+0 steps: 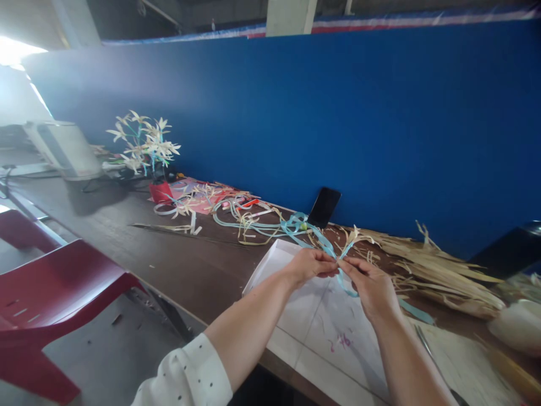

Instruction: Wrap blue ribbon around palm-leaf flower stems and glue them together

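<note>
Over a white paper-lined tray [291, 338], my two hands meet fingertip to fingertip. My left hand [315, 265] pinches a light blue ribbon [323, 239] that trails back onto the table. My right hand [366, 282] pinches the lower end of a small pale flower [355, 235], whose blue-wrapped stem points up between the hands. A loop of the ribbon hangs below the fingertips. The exact spot where ribbon and stem meet is partly hidden by the fingers.
A black phone [324, 207] leans at the blue partition [380, 124]. Dried leaf strips [439, 270] lie at the right, near scissors [426, 344]. Further left are ribbon coils, scraps, a flower arrangement [152, 144] in a red pot [160, 193], a kettle [70, 149] and a red chair [63, 282].
</note>
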`<state>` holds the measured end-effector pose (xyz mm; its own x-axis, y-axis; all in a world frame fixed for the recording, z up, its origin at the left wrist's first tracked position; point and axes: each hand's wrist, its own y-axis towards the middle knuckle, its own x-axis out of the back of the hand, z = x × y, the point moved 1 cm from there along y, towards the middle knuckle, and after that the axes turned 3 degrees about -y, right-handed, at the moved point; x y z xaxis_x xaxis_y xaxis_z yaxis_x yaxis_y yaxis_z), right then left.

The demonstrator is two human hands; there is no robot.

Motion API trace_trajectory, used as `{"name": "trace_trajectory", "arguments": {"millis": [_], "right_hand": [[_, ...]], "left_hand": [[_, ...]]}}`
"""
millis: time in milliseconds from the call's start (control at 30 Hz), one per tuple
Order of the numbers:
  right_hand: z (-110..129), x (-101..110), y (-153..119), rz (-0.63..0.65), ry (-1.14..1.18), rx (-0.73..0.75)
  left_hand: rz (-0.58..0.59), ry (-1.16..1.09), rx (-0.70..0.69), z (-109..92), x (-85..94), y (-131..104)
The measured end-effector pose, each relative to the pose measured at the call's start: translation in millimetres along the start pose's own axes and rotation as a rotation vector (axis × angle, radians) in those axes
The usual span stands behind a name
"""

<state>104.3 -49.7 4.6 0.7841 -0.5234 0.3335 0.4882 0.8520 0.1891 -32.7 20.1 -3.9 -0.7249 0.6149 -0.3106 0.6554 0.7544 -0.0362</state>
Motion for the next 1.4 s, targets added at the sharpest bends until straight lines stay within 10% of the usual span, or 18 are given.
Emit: {"name": "trace_trajectory", "arguments": {"millis": [600,933,1400], "right_hand": [[12.3,-1.4,-5.4,-0.095,-0.156,0.031],[-2.8,-2.0,-1.6,-0.065,0.180,-0.112],[3.2,3.0,-4.4,-0.033,-0.083,0.031]], "left_hand": [[-0.218,0.416,-0.258,2.9,-3.9,-3.5],[-0.009,0.004,0.026,-5.3,-4.9,-4.6],[0.049,-0.119,0.072,-6.1,-2.5,-4.0]]}}
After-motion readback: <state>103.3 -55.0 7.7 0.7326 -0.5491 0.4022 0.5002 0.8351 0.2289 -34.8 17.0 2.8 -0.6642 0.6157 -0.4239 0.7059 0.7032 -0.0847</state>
